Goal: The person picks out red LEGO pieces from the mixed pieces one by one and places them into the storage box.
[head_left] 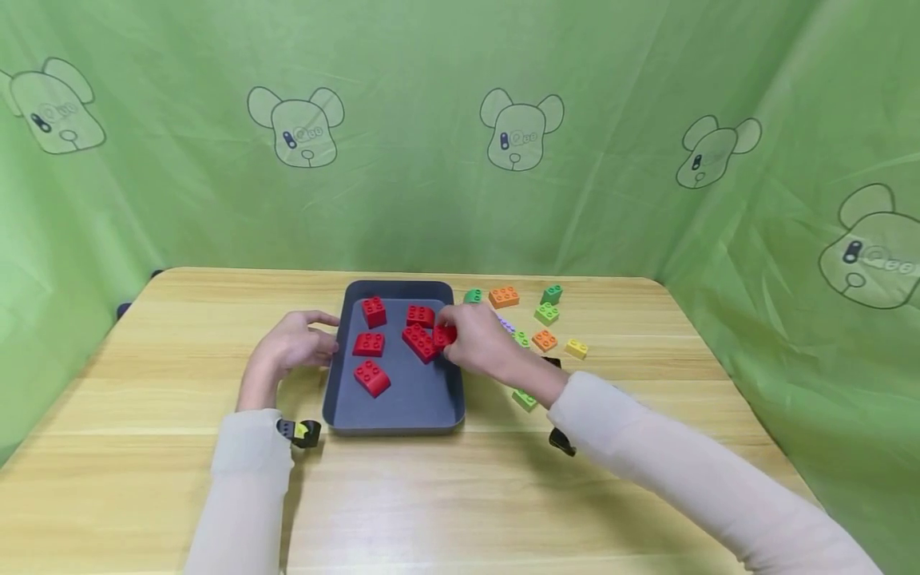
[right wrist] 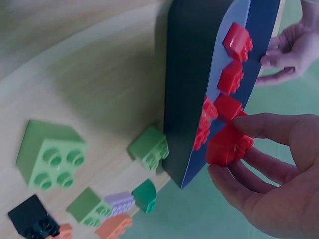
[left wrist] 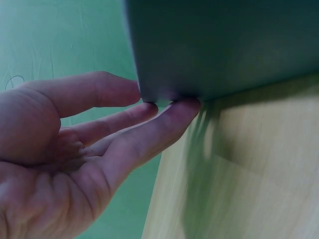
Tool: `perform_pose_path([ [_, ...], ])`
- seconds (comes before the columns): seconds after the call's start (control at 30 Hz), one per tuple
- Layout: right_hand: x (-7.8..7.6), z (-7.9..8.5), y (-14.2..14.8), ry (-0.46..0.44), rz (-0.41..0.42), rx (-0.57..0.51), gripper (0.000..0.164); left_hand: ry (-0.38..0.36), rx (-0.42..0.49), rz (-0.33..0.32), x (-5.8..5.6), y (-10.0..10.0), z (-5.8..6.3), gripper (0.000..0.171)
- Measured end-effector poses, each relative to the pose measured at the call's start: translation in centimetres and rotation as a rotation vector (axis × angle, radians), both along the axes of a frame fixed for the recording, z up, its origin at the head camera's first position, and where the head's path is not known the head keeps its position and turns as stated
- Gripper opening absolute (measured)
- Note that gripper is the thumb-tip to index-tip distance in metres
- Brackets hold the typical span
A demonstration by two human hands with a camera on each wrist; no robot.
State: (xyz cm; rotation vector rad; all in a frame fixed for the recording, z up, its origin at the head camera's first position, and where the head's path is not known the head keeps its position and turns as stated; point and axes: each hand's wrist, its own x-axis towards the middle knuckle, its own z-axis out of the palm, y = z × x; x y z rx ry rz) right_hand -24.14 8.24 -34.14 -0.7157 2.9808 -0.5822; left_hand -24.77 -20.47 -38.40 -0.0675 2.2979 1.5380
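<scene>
My right hand [head_left: 481,339] is over the right part of a dark grey tray [head_left: 402,411] and pinches a red toy brick [right wrist: 224,146] between thumb and fingers. Several other red bricks lie in the tray; a long one [head_left: 420,343] is right beside the held brick, and a curved-top one [head_left: 371,378] lies at the left. At the tray's left side, my left hand [head_left: 295,345] touches the outer wall with its fingertips. In the left wrist view, its loosely extended fingers [left wrist: 164,124] meet the tray's lower edge.
Right of the tray, loose bricks lie on the wooden table [head_left: 402,511]: orange [head_left: 504,297], light green [head_left: 547,314], dark green [head_left: 552,295], yellow [head_left: 576,348], a purple one [right wrist: 119,201] and a black one [right wrist: 32,219]. A green curtain [head_left: 410,208] hangs behind.
</scene>
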Motion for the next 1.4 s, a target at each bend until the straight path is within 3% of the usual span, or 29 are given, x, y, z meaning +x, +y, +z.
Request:
perform_pose_path([
  [0.2, 0.6, -0.9, -1.4, -0.05, 0.006, 0.045, 0.038, 0.002, 0.0, 0.001, 0.0, 0.0, -0.1, 0.057],
  [0.83, 2.1, -3.6, -3.4, -0.13, 0.099, 0.106, 0.027, 0.003, 0.0, -0.003, 0.0, 0.0, 0.0, 0.057],
  [1.4, 2.4, -4.1, -4.0, -0.092, 0.125, 0.116, 0.022, -0.003, -0.002, -0.005, 0.1, 0.0, 0.1, 0.057],
])
